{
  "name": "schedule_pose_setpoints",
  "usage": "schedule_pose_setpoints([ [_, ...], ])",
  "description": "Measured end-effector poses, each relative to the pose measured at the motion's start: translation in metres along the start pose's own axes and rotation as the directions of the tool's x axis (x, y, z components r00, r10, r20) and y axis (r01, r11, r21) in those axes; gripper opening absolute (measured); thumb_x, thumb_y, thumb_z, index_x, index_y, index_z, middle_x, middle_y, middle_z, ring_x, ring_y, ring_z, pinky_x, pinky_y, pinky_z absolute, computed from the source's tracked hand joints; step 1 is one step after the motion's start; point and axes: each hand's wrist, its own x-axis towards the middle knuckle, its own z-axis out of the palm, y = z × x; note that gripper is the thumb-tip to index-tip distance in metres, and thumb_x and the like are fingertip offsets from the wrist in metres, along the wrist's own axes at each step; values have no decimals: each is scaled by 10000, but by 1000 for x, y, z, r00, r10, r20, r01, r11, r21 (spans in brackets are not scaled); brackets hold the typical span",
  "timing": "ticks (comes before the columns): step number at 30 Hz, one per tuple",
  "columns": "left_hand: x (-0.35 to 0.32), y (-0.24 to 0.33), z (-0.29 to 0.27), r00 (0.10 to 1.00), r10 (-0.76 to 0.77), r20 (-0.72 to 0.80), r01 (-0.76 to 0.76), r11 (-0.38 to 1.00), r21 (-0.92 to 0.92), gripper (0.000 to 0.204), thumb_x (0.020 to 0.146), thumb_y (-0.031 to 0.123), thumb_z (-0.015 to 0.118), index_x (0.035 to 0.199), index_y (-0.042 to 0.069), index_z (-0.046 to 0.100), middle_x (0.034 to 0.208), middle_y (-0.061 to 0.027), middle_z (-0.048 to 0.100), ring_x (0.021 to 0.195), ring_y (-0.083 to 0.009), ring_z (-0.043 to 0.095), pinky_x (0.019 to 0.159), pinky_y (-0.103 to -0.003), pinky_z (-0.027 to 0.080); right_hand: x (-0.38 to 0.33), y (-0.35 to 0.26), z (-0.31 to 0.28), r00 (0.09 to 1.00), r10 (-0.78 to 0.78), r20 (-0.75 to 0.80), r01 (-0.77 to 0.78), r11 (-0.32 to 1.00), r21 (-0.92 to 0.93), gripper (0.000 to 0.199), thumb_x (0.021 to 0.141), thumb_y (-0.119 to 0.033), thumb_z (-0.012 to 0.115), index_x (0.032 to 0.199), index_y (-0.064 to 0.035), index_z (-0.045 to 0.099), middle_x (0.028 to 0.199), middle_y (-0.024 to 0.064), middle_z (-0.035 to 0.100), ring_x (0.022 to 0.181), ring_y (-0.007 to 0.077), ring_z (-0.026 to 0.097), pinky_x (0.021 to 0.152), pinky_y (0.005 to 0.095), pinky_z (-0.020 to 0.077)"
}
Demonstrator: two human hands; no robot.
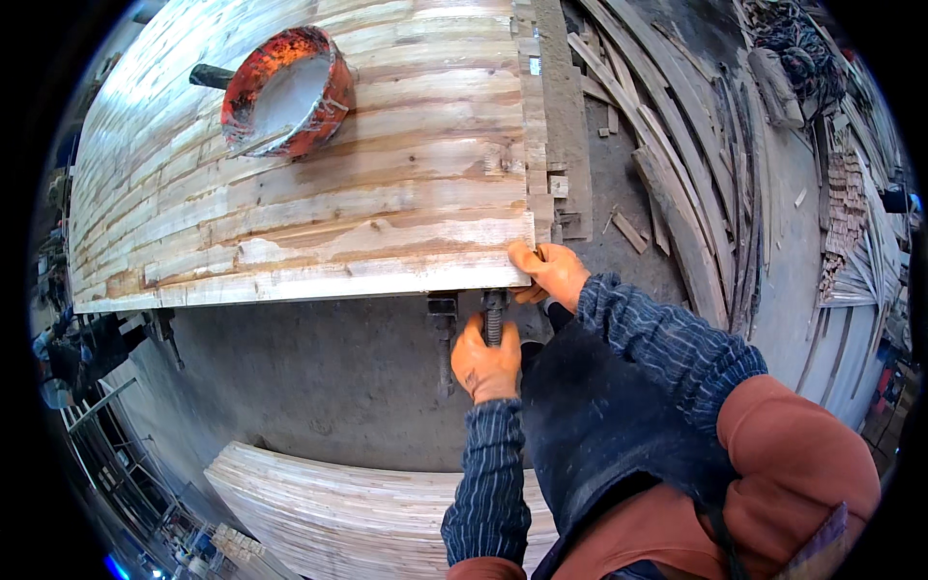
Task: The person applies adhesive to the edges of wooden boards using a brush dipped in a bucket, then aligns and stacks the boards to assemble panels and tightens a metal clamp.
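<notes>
A broad panel (387, 208) of pale wood strips stretched across the upper left, with a stack of long boards (329, 493) lower down. A red pot (336, 108) with whitish contents stood on the panel. The right hand (554, 272) gripped the panel's near right corner; the left hand (484, 363) was curled around a threaded rod (494, 321) just below its front edge.

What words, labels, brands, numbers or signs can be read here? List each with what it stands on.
No readable text.
Red pot, wooden panel, threaded screw: none seen.
Small pale-blue patch beside the panel: too small to tell.
Left-edge clutter: too small and blurred to read.
</notes>
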Motion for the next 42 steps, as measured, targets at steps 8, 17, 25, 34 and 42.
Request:
schedule_pose_setpoints([
  [8,-84,-64,15,975,-176,-135,150,972,-183,408,810,308,761,1113,40,710,889,-178,736,863,-394,706,789,-461,543,11,9,-1,985,-110,-135,72,963,-259,705,931,-636,635,1098,49,656,974,151,707,773,227,743,699,320,588],
  [17,-58,-114,-7,578,151,802,774,209,-597,323,924,311,763,942,-6,707,627,9,487,528,-103,447,504,-282,369,6,11,3,995,-23,-92,11,992,-122,760,908,-714,631,1174,-4,587,984,156,734,854,232,758,838,387,608],
  [25,-91,-75,24,960,-234,-151,177,931,-320,378,853,373,736,963,12,706,805,-203,721,798,-499,669,775,-523,538,7,15,11,988,-46,-150,38,998,-51,740,901,-702,655,1207,-31,603,1069,157,726,877,241,747,890,400,596],
  [34,-82,-103,22,910,-343,232,359,376,-854,354,995,337,621,1150,23,667,794,-57,678,687,-162,669,588,-297,531,6,25,18,979,-84,-185,97,993,60,758,907,-665,670,1319,-35,585,1154,141,712,895,247,725,934,410,582],
  [42,-58,-107,7,749,-72,658,578,556,-598,447,922,466,694,1093,56,651,813,-61,720,543,-144,620,513,-298,486,12,29,20,969,-121,-217,138,988,66,784,887,-676,679,1305,-20,583,1139,160,708,887,265,729,860,397,616],
])
